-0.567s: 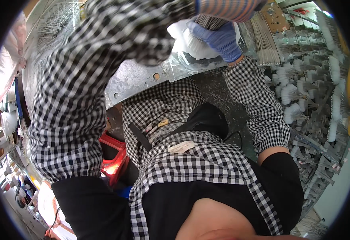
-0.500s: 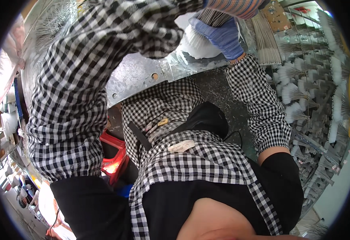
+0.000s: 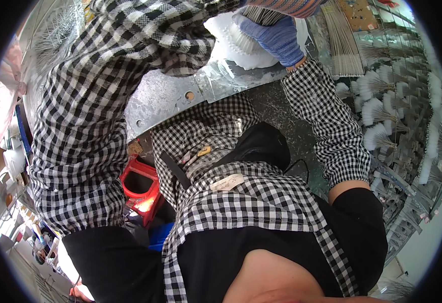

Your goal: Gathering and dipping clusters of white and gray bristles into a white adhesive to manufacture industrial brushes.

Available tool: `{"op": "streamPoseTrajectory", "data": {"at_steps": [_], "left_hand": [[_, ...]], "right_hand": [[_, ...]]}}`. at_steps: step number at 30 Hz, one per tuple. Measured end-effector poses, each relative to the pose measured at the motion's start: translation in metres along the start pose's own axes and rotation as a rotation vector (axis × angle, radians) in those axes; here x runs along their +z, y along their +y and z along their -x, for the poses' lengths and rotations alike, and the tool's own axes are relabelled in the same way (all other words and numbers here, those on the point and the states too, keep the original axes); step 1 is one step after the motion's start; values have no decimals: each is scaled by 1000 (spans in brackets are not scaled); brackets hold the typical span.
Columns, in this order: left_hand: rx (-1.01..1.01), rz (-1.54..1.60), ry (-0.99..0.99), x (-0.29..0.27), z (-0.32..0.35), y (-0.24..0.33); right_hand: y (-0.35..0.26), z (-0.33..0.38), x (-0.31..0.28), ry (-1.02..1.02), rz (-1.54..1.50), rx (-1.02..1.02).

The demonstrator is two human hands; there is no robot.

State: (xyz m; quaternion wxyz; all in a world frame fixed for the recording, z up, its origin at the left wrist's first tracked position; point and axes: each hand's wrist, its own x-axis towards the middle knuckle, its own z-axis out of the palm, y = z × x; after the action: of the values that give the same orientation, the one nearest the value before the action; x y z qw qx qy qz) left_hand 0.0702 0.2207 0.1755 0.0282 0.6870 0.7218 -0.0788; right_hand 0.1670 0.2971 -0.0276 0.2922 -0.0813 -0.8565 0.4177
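My right hand (image 3: 276,41), in a blue knit glove, is closed round a bundle of thin grey wires (image 3: 262,16). The lower ends of the bundle fan out in pale tips over a white mound (image 3: 257,59) on the metal worktop (image 3: 168,91). My left hand (image 3: 299,7), in an orange and grey striped glove, lies across the upper part of the bundle at the top edge of the picture. Its fingers are cut off there, so their grip does not show.
More straight wires (image 3: 343,45) lie to the right, beside a brown board (image 3: 358,14). Several white-tipped wire bunches (image 3: 377,113) fill a rack on the right. At far left is a wire heap (image 3: 62,33). A red plastic stool (image 3: 143,184) stands below the worktop.
Both hands and the wire bundle have shifted slightly left and up in the picture. The view has shifted a little too. The right hand keeps its hold.
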Motion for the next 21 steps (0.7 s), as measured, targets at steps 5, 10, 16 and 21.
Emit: {"op": "streamPoseTrajectory", "data": {"at_steps": [5, 10, 16, 21], "left_hand": [[11, 2, 22, 5, -4, -9], [19, 15, 78, 6, -4, -6], [27, 47, 213, 5, 4, -9], [38, 146, 523, -8, 29, -7]], "right_hand": [[-3, 0, 0, 2, 1, -10], [-6, 0, -2, 8, 12, -17], [-3, 3, -3, 16, 21, -18], [-2, 7, -5, 12, 56, -32]]}}
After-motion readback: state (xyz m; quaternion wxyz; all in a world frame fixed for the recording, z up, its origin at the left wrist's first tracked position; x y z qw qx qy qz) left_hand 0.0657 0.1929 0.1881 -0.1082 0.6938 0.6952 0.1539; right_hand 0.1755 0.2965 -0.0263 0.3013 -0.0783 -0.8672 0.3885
